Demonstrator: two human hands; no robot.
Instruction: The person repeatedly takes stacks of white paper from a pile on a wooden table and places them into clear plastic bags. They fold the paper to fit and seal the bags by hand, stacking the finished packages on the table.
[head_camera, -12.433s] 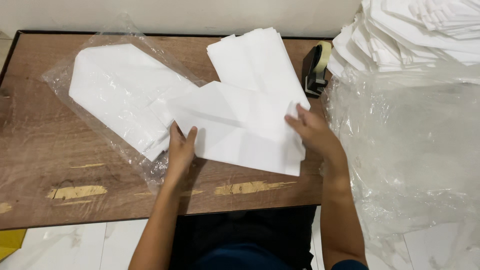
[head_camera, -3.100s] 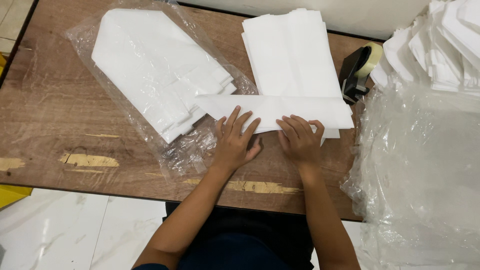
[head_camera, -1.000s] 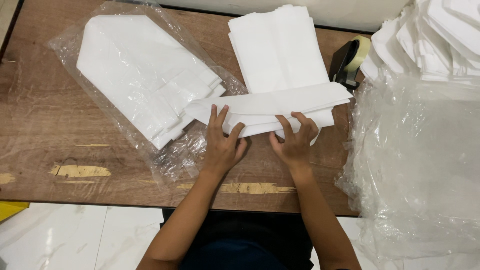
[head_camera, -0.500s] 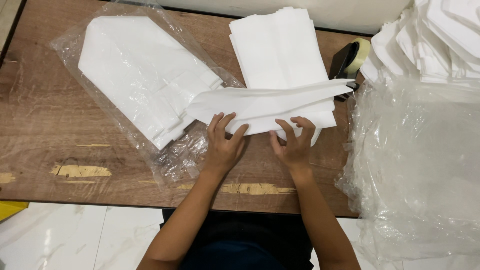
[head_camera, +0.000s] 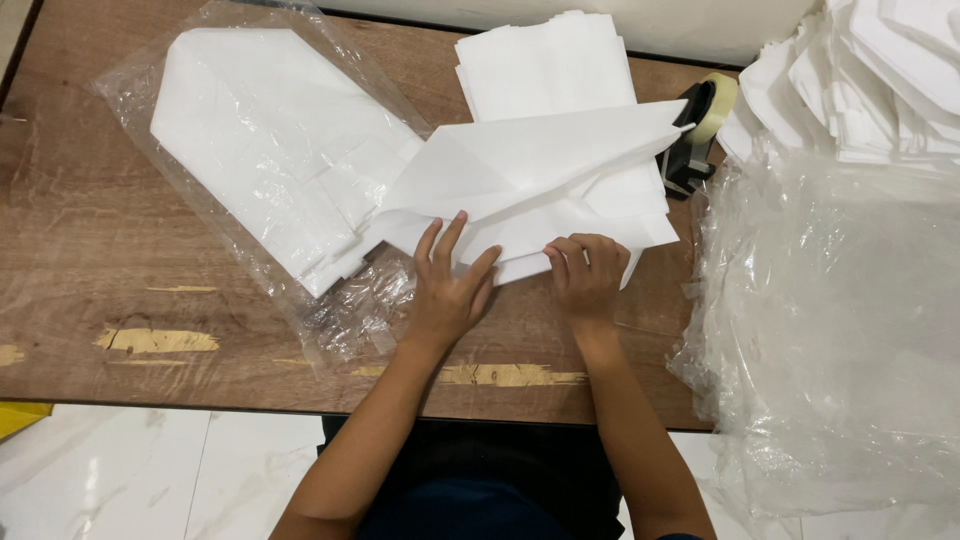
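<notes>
Leftmost, a crinkled clear plastic bag (head_camera: 240, 170) holding flat white folded sheets lies on the worn brown wooden table (head_camera: 90, 290), its open mouth towards the hands. Beside it, the left hand (head_camera: 450, 290) presses spread, flat fingers (head_camera: 440, 240) on the near edge of a partly folded white paper sheet (head_camera: 540, 170), seemingly pinning it down. The right hand (head_camera: 588, 275) curls its fingers (head_camera: 575, 252) over that same edge, pinching the fold. Behind lies a stack of white sheets (head_camera: 545, 65); further right, a tape dispenser (head_camera: 700, 125) and heaped clear plastic (head_camera: 830, 300).
</notes>
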